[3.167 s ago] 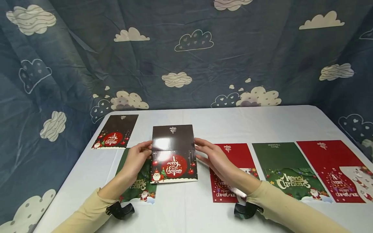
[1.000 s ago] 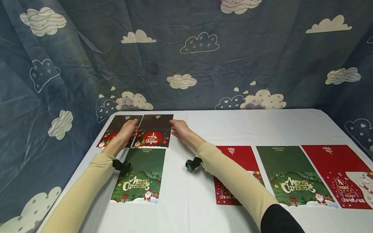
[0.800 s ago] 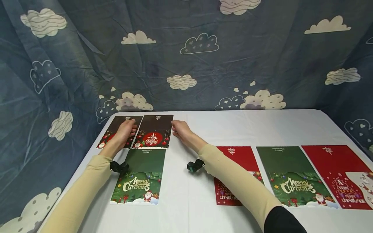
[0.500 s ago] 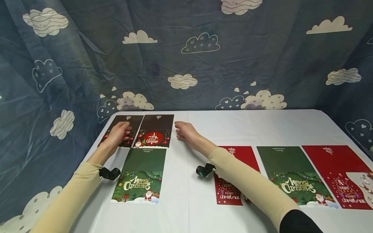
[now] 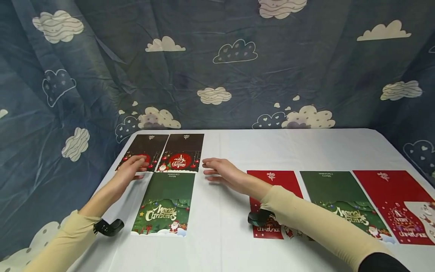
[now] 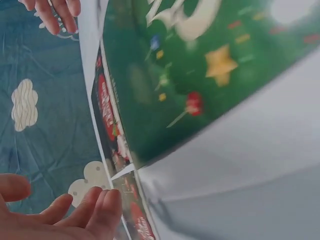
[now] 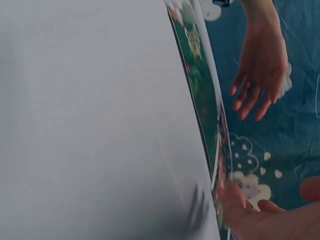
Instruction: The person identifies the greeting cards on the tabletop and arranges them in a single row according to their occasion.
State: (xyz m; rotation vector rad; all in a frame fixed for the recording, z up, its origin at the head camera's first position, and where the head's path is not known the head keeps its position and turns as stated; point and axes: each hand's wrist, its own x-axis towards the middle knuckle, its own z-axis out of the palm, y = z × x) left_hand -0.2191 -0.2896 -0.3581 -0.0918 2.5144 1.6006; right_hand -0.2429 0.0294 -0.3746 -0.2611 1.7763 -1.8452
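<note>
Two dark brown Christmas cards lie side by side at the table's far left: a left card [image 5: 149,142] and a right card [image 5: 185,142]. Below them lies a green Merry Christmas card [image 5: 170,189]. My left hand [image 5: 127,172], fingers relaxed and holding nothing, hovers over the lower part of the left brown card and hides some of its print. My right hand [image 5: 225,173] is raised over the white cloth, right of the right brown card, its fingers loosely extended and empty. Both wrist views show spread, empty fingers.
On the right lie a red card [image 5: 272,185], partly under my right forearm, a green card [image 5: 326,185] and another red card [image 5: 384,189]. A white cloth [image 5: 221,241] covers the table. A dark blue cloud-print curtain [image 5: 190,75] hangs behind it.
Both hands carried the right brown card from the middle to the far left and laid it beside the other. They then let go and drew apart, back toward the body.
</note>
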